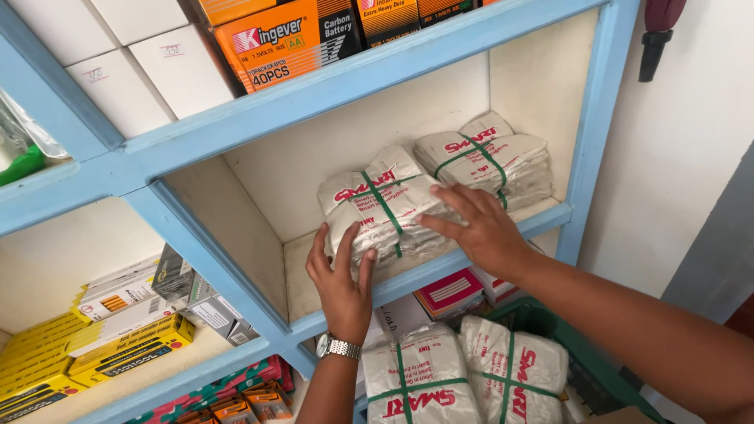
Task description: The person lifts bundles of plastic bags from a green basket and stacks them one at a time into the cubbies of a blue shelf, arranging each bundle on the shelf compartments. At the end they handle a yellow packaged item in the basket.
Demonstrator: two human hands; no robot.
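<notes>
Your left hand [342,276] lies open with fingers spread against the near left corner of the tied bundle of white plastic bags [382,209], and your right hand [477,225] lies flat and open on the bundle's right side; neither hand grips anything, both only press. The bundle sits in the blue-framed shelf compartment [440,268], on its floor near the front lip, bound crosswise with green tape. Just to the right of that bundle, touching it and set deeper toward the back wall, rests a second tied bundle [485,161] of the same kind. To seat the near bundle well, I judge you should keep both palms low on its sides and push evenly; the stack is soft and may fan out if you press only one corner; square it against its neighbour. Below the bundle, under the shelf lip, two more tied bundles [463,377] lie in a green crate [550,323]. Up and left of the bundle stand orange battery boxes [287,39] and white cartons [149,67]; down and left lie yellow pencil boxes [94,345].
</notes>
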